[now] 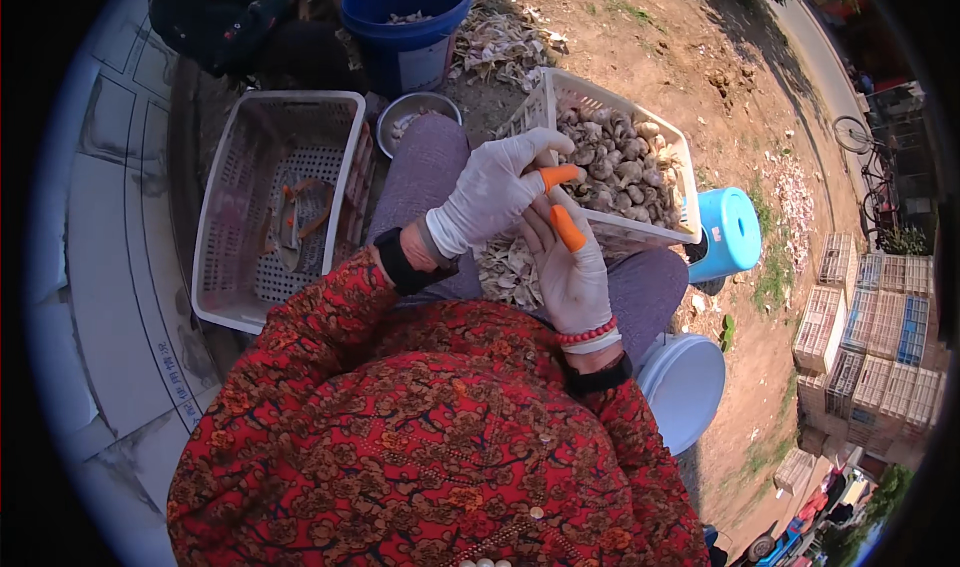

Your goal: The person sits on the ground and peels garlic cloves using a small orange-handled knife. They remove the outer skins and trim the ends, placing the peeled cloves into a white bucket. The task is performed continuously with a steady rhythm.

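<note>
My left hand (491,192) and my right hand (576,274) meet in front of my lap, fingertips close together or touching. Both wear thin whitish gloves, each with an orange finger cot on one digit. My right palm is turned partly upward, a red bead bracelet at its wrist. Whether anything small sits between the fingers is hidden. Just beyond them stands a white plastic crate (551,101) with many garlic bulbs (622,162) in it. Pale garlic skins (510,270) lie between my knees, below the hands.
At left stands a whitish perforated crate (210,237) with a curved orange-and-grey item inside. A metal bowl (384,128) and blue bucket (409,34) hold pale pieces. Another person (232,19) sits upper left. A blue stool (727,233) and white bucket (682,394) stand right.
</note>
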`<state>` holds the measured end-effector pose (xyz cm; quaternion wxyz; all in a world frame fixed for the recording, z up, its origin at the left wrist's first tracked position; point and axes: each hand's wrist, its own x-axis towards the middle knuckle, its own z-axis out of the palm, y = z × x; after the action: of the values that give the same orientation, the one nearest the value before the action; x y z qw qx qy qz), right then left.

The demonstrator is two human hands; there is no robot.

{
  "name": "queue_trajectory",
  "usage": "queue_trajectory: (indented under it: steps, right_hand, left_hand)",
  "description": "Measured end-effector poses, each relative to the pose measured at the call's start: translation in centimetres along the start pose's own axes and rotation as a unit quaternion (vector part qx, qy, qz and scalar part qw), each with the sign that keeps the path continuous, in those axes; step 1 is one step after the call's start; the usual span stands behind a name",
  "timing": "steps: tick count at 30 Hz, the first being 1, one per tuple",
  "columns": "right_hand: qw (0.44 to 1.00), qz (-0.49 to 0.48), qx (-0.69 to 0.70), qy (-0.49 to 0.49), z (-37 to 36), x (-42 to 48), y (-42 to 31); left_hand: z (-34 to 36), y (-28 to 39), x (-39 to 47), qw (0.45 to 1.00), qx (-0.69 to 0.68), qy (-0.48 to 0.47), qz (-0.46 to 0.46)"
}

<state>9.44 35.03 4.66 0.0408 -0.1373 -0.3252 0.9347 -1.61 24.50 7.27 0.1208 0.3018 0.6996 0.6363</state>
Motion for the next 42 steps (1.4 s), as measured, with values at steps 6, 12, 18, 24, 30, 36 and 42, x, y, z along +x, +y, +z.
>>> queue_trajectory:
  steps: [6, 12, 18, 24, 30, 36, 42]
  right_hand:
    - [0.999, -0.003, 0.001, 0.047, -1.5, 0.4, -0.1]
    - [0.990, -0.037, -0.100, 0.091, -1.7, 0.2, -0.4]
    - [0.997, -0.038, -0.026, 0.056, -2.2, 0.3, -0.4]
    - [0.984, -0.139, -0.113, -0.022, 0.0, 0.3, -1.5]
    - [0.964, -0.155, -0.218, -0.007, -0.1, -0.9, -2.3]
    - [0.930, -0.221, -0.293, -0.025, 1.2, -1.2, -2.3]
    - [0.948, -0.190, -0.254, 0.018, 0.4, -1.0, -1.8]
  left_hand:
    - [0.7, -0.6, 0.4, 0.999, 0.040, -0.020, -0.001]
    - [1.3, -1.2, 0.3, 0.992, -0.063, -0.049, -0.097]
    - [2.3, -2.4, -0.1, 0.996, -0.013, -0.013, -0.087]
    - [3.9, -3.7, -0.9, 0.955, -0.261, -0.097, -0.106]
    - [3.3, -0.7, 0.0, 0.947, -0.203, -0.236, -0.079]
    - [3.1, -1.8, -0.1, 0.925, -0.237, -0.289, -0.068]
    - [4.0, -2.5, -0.7, 0.937, -0.222, -0.269, -0.001]
